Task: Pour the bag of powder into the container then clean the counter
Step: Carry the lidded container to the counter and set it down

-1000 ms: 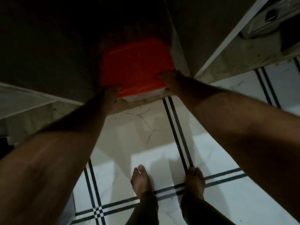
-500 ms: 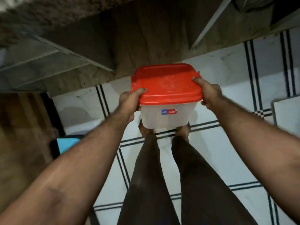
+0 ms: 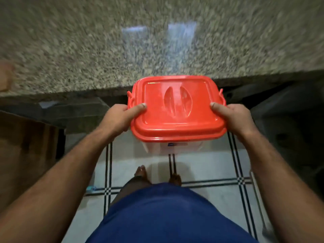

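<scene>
my left hand (image 3: pixel 121 118) grips the left side of the container (image 3: pixel 177 146), thumb laid flat on the red lid (image 3: pixel 175 109), fingers curled under its rim. my right hand (image 3: pixel 233 120) grips the right side the same way, thumb on top, fingers out of sight beneath. the container is held in the air between both hands, level, in front of my body, its far edge overlapping the front edge of the granite counter (image 3: pixel 87 50); whether it touches the counter i cannot tell.

edges: the counter's front lip runs dark and straight across the view, just beyond my thumbs. the visible counter surface behind the container lies open, with two pale reflections on it. a brown shape sits blurred at the far left edge of the counter.

materials: lid is smooth glossy red plastic, rectangular with rounded corners, a raised border, two curved recesses at its centre, and a small clasp at each side. the body below is translucent whitish plastic with a small blue label. counter is speckled grey-beige stone, blurred. floor (image 3: pixel 201 169) below is pale tile with dark double stripes; my bare feet stand on it.
</scene>
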